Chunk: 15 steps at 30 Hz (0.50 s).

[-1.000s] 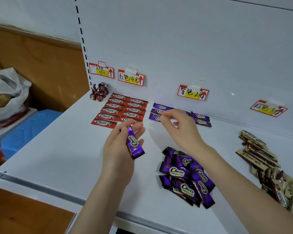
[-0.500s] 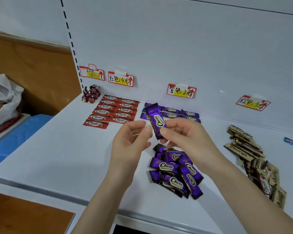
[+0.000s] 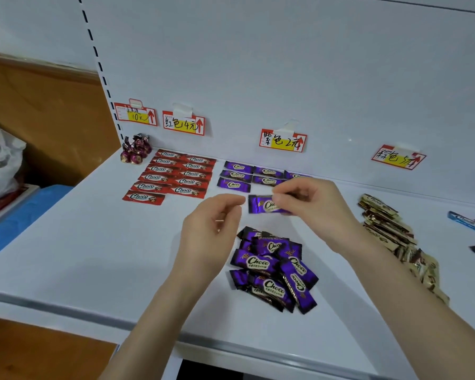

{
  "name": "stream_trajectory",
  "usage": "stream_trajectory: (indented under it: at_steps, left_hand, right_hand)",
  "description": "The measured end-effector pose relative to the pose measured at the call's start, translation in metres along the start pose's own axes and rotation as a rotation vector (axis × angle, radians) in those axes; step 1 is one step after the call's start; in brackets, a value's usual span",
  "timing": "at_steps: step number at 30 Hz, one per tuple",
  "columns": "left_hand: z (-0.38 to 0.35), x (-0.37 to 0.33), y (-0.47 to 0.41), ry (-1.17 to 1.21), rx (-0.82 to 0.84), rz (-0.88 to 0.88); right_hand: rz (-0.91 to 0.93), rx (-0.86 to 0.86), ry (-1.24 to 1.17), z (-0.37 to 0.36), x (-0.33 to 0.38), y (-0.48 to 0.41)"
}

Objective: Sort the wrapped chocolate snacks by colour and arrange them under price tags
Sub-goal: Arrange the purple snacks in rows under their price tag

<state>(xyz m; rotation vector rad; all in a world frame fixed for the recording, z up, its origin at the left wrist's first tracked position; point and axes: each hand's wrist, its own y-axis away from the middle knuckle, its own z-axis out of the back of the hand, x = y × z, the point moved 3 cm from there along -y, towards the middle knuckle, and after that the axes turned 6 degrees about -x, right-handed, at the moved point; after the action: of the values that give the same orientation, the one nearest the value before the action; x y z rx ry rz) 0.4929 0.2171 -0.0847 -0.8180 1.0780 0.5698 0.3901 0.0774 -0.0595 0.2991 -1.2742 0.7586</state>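
Over a white shelf (image 3: 93,242), our right hand (image 3: 313,207) pinches one purple snack (image 3: 261,204) by its right end. Its fingers curl round the glossy wrapper, which lies level in the air just in front of the purple rows (image 3: 236,176). Our left hand (image 3: 211,231) hovers just beside the wrapper's left end, fingers loosely bent and released, holding nothing.

At far left, off the shelf, sits a crinkled white plastic bag (image 3: 0,160); we cannot make out what it holds. Below it lies a blue flat-topped object (image 3: 25,212).

Flat red bars (image 3: 176,176) lie in two neat columns under the red tag (image 3: 183,123), and the purple rows lie under the purple tag (image 3: 283,140). A loose purple pile (image 3: 274,270) sits below our hands, nearer the shelf's grey front edge, with bare shelf to its left. A cream-and-brown heap (image 3: 387,223) runs along the right, below the brown tag (image 3: 398,157). Round foil-twisted sweets (image 3: 136,149) cluster in the back left corner.
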Motion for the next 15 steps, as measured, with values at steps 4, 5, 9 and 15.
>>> stream_trajectory:
  at_steps: [4, 5, 9, 15]
  left_hand:
    - [-0.007, 0.011, 0.010, -0.286, 0.162, -0.186]
    - [-0.012, 0.012, 0.014, -0.333, 0.254, -0.214]
    - [-0.026, 0.023, 0.027, -0.496, 0.459, -0.292]
    - [-0.025, 0.026, 0.028, -0.499, 0.392, -0.366]
  right_hand:
    - [-0.052, -0.194, 0.295, 0.008, -0.047, -0.021]
    - [-0.030, -0.188, 0.398, 0.007, -0.055, -0.023]
    - [0.139, -0.146, 0.695, 0.004, -0.069, -0.023]
    - [0.275, 0.033, 0.784, 0.002, -0.071, -0.016]
